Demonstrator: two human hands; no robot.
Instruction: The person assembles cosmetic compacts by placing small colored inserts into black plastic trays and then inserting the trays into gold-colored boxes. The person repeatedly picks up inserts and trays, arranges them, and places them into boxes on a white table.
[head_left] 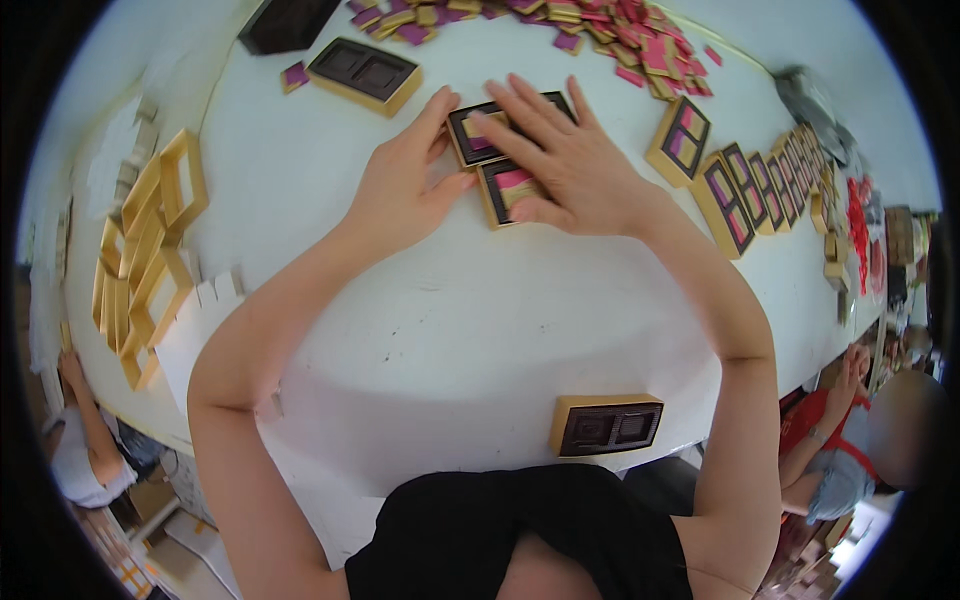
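My left hand (400,185) is curved around the left end of a gold-sided box with a dark insert (470,152), its thumb lower down by a second such box (492,205). My right hand (580,165) lies spread across both boxes, slightly blurred, covering much of them. One fingertip reaches a small gold-and-purple wrapped piece (484,137) in the upper box. Its thumb is over a pink-and-gold piece (513,181) in the lower box. The boxes sit touching or nearly so. How their right ends are filled is hidden.
Loose wrapped pieces (655,50) are heaped at the far edge. Boxes with dark inserts stand far left (365,70) and near (610,425). A row of filled boxes (728,205) runs along the right. Gold frames (160,270) pile at left. People work at both sides.
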